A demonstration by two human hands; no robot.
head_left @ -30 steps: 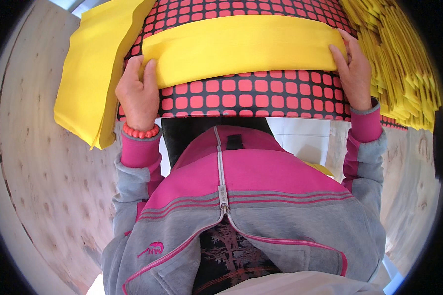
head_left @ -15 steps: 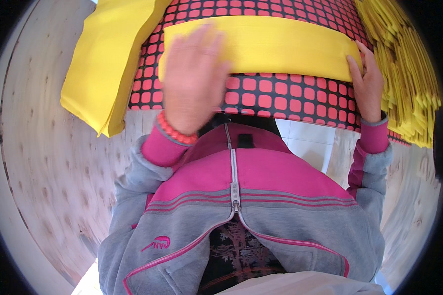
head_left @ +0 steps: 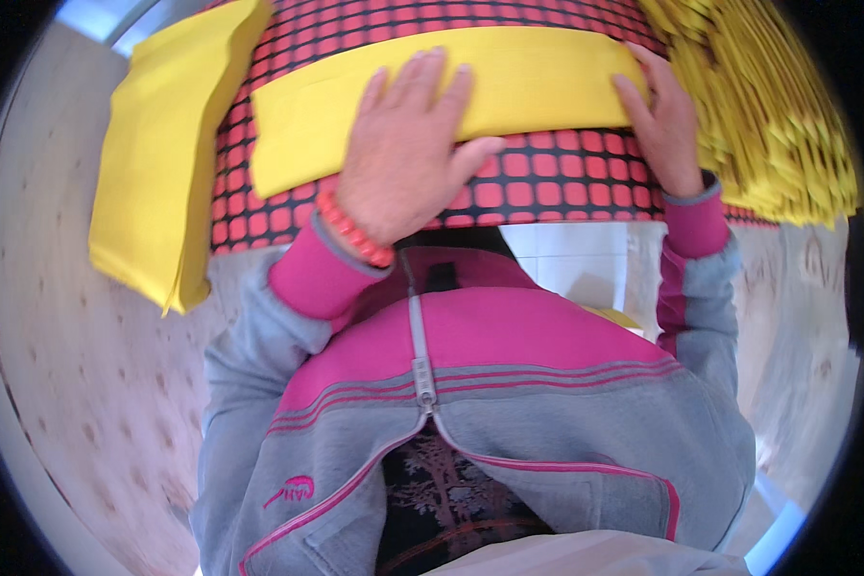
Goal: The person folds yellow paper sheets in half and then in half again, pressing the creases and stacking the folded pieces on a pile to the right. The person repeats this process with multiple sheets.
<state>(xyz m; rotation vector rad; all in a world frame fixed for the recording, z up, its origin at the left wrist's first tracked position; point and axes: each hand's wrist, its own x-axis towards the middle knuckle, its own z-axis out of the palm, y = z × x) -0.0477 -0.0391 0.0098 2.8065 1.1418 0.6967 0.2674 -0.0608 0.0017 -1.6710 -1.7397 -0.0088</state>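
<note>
A long, folded yellow cloth (head_left: 528,82) lies flat across a table covered in red-and-black checks (head_left: 547,173). My left hand (head_left: 403,154), with a red bead bracelet at its wrist, rests palm down on the cloth left of its middle. Its fingers are stretched and the thumb points out to the right. At the cloth's right end, my right hand (head_left: 667,115) grips the edge between thumb and fingers; some of these fingertips are hidden.
To the left, a stack of folded yellow cloth (head_left: 163,163) hangs over the table's near edge. Many yellow folded pieces (head_left: 768,115) are heaped close by my right hand. Pale wooden boards (head_left: 77,317) run along the left side.
My left hand, blurred before, now lies still with fingers spread on the cloth. My view has shifted, so table, cloths and right hand appear further left. The right hand keeps to the cloth's end.
</note>
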